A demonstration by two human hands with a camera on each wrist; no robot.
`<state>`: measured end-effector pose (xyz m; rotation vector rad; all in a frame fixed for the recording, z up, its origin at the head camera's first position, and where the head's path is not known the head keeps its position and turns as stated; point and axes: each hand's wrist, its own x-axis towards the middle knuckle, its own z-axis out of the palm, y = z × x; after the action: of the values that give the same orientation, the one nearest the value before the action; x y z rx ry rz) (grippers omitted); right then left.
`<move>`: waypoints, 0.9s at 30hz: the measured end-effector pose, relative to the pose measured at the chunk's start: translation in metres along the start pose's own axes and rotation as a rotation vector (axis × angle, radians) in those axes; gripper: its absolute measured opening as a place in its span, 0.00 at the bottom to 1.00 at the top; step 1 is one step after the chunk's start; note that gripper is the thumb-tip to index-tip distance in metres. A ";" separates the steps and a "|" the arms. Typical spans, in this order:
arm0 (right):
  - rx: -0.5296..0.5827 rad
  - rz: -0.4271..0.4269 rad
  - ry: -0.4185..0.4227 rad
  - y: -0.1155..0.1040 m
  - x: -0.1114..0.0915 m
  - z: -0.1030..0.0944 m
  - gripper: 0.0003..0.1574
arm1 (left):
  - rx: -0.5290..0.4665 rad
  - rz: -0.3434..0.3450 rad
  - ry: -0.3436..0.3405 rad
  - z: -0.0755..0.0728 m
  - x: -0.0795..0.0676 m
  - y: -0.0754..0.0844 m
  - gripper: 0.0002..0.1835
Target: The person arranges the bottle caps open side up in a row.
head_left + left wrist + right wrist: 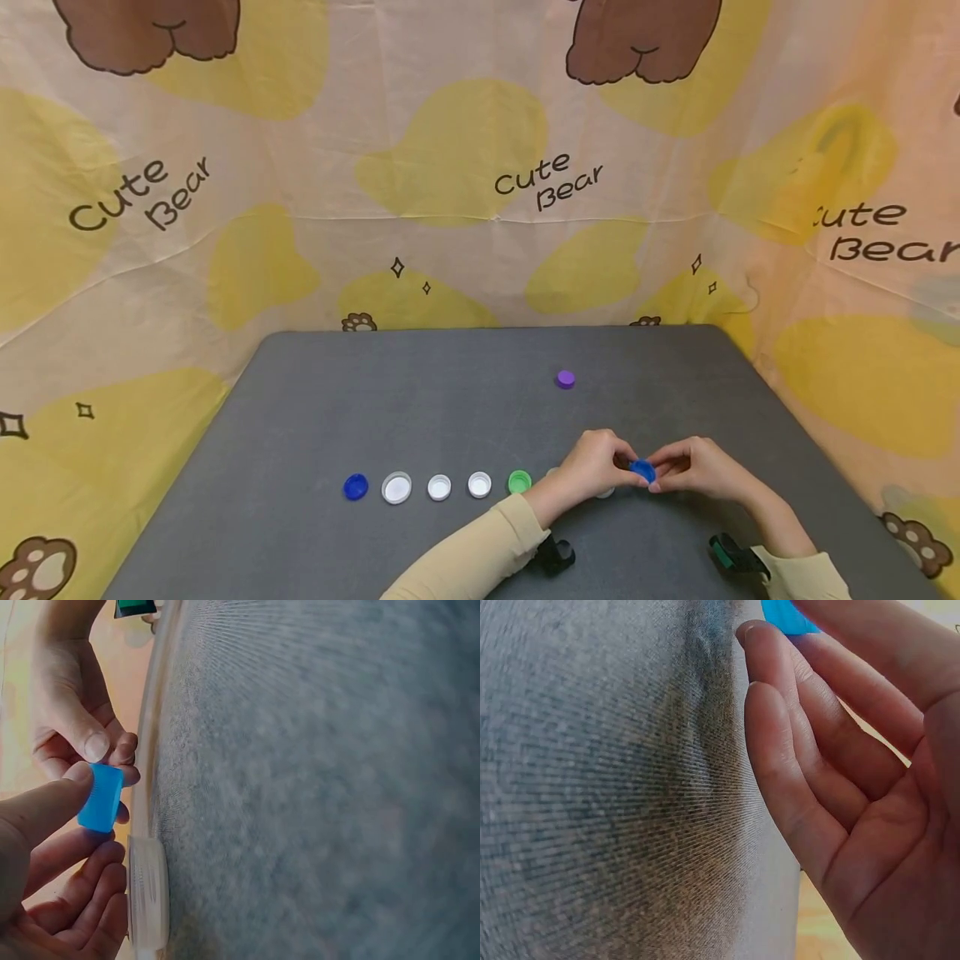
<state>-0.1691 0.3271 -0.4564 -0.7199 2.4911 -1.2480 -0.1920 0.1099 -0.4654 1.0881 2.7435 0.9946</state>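
Both hands meet over the right part of the table at a blue bottle cap, held just above the surface. My left hand pinches it between thumb and finger, seen closely in the left wrist view, where the cap stands on its side. From the opposite side, my right hand grips the cap's edge with its fingertips. In the right wrist view only a bit of the blue cap shows at the top, and the other fingers of the right hand are loosely bent.
On the grey table a row holds a dark blue cap, several white caps and a green cap. The left hand and arm partly cover the row's right end. Farther back lies a purple cap. A printed cloth hangs behind.
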 end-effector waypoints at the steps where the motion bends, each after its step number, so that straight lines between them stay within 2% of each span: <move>1: -0.007 0.001 0.001 0.001 0.000 0.000 0.18 | 0.001 -0.004 -0.005 0.001 0.000 0.000 0.12; 15: -0.057 -0.032 -0.001 0.007 0.002 0.006 0.15 | 0.040 -0.011 -0.092 0.004 0.000 -0.003 0.12; 27: -0.001 -0.025 -0.049 0.008 0.003 0.005 0.17 | 0.082 0.026 -0.111 0.003 0.000 -0.004 0.13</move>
<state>-0.1720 0.3263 -0.4658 -0.7750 2.4509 -1.2227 -0.1937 0.1088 -0.4703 1.1560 2.7098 0.8039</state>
